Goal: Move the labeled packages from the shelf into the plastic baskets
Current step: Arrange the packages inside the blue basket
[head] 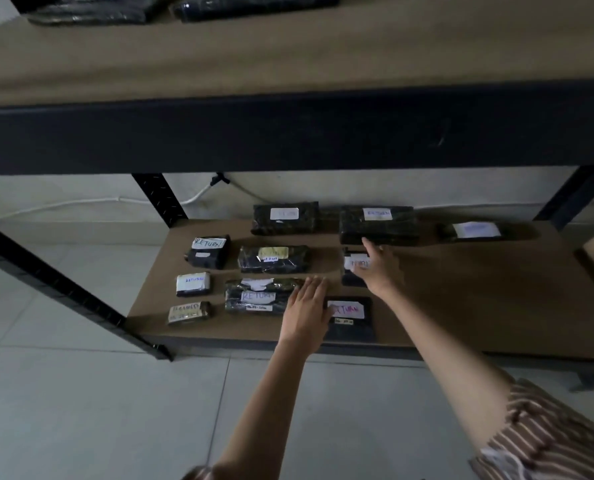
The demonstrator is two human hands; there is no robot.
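Both arms are reaching down into the lower shelf [461, 306]. Left hand [306, 315] is hovering flat, fingers straight, between the front "RETURN" package [352, 318] and the long wrapped package [257, 296]; it's gripping nothing. Right hand [378, 266] is reaching deeper, fingers spread over a small labeled package [352, 268], fingertips nearing the big rear package [378, 225]; no grasp there either. About ten labeled packages are sitting on the shelf, spread front to back. No plastic baskets are showing. Judging by that, the task is barely starting and nearly everything is left. Darker bundles are lying on the upper shelf [288, 57].
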